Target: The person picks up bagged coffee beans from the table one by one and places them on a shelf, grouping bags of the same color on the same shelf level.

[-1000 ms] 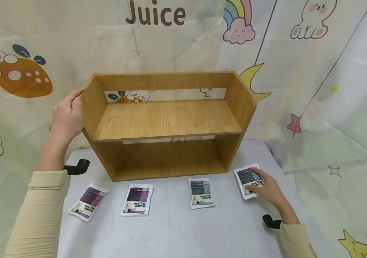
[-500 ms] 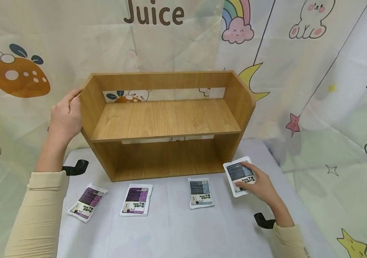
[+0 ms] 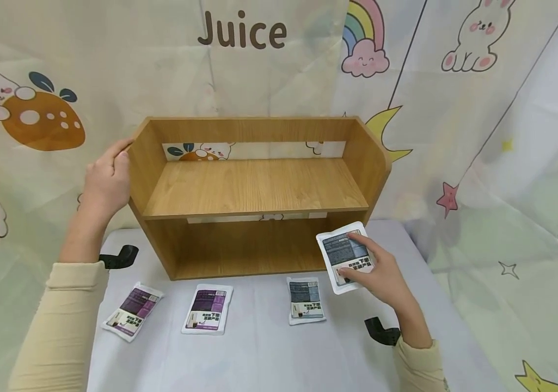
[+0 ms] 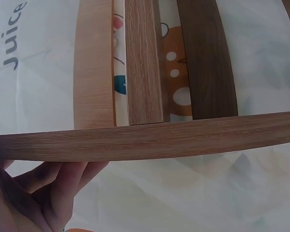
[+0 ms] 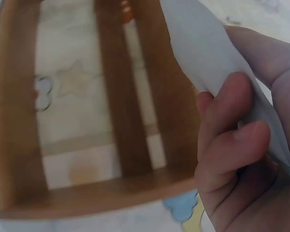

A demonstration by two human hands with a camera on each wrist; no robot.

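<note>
A wooden two-tier shelf (image 3: 254, 188) stands at the back of the table. My left hand (image 3: 108, 179) grips its left side panel (image 4: 135, 142), fingers curled round the edge. My right hand (image 3: 374, 269) holds a white pouch with a dark grey label (image 3: 341, 251), lifted off the table in front of the shelf's lower right corner; the right wrist view shows the fingers (image 5: 227, 140) pinching the pouch (image 5: 208, 53). A second grey pouch (image 3: 305, 300) and two purple pouches (image 3: 207, 307) (image 3: 133, 310) lie flat on the table in a row.
The table has a pale lilac cloth (image 3: 269, 354). Black clamps sit at its left edge (image 3: 119, 256) and near my right wrist (image 3: 380, 331). A cartoon-printed curtain hangs behind and on both sides. Both shelf tiers hold nothing.
My right hand has picked the grey pouch up from the table's right side and carried it left and upward toward the shelf's lower right corner. The left hand stays on the side panel.
</note>
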